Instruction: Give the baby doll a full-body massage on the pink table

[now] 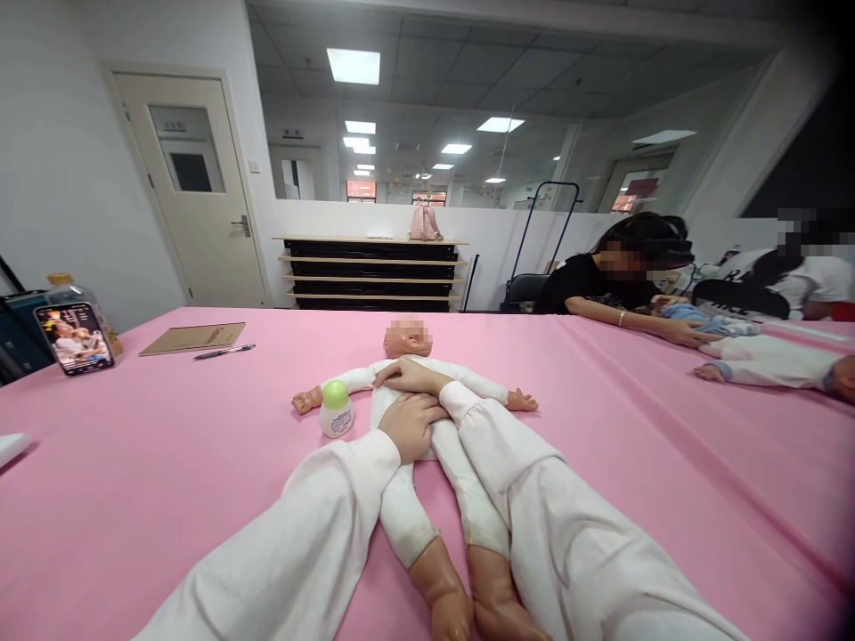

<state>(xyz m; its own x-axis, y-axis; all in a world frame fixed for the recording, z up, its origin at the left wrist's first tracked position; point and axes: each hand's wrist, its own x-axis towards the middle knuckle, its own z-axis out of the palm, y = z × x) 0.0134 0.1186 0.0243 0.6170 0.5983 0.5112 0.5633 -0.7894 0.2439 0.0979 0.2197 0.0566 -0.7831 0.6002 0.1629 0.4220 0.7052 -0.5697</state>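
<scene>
A baby doll with a white cloth body lies on its back, its feet toward me and its arms spread. My left hand rests flat on the doll's belly, fingers pointing right. Higher up, on the doll's chest, my right hand lies with its fingers stretched toward the left. Neither hand grasps anything. Beside the doll's torso, on the left, stands a small white lotion bottle with a green cap, apart from my hands. My sleeves cover both wrists.
A pink cloth covers the table. At the left are a propped phone, a plastic bottle, a brown notebook and a pen. To the right, a co-worker handles another doll.
</scene>
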